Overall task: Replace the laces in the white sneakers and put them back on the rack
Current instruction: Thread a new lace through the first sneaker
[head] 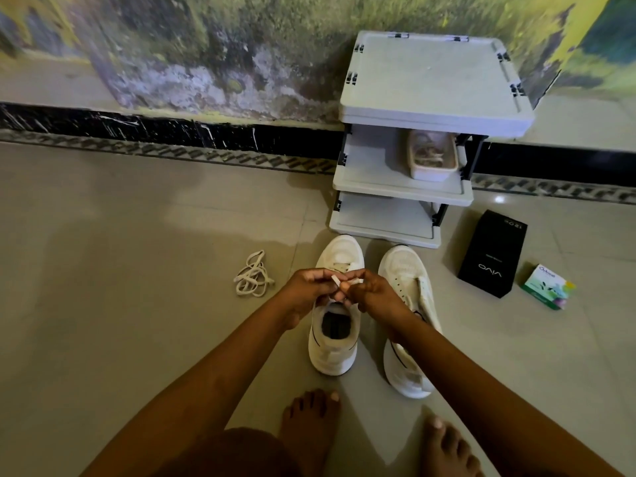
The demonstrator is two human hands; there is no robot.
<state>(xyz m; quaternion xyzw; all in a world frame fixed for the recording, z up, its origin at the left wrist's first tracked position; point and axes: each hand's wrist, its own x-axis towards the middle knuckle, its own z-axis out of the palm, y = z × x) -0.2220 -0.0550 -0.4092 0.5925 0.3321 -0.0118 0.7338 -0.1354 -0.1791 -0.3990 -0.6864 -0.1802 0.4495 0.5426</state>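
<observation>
White low-top sneakers, a pair, stand on the pale tiled floor (137,339) in front of the grey plastic three-shelf rack (426,98), toes toward it. We work over the left sneaker (335,352); the right sneaker (406,280) waits just beside it, apparently unlaced. Our left hand (306,292) and right hand (375,292) meet above the left shoe's eyelet rows, each pinching an end of the flat off-white lace (335,279). Lace ends point up and inward; the shoe's long axis runs straight away from us, so threading proceeds toward the tongue opening below our hands. Both hands equally near. A loose off-white lace bundle (254,275) lies well left of the left hand. The rack's lower shelves are open for the return.
</observation>
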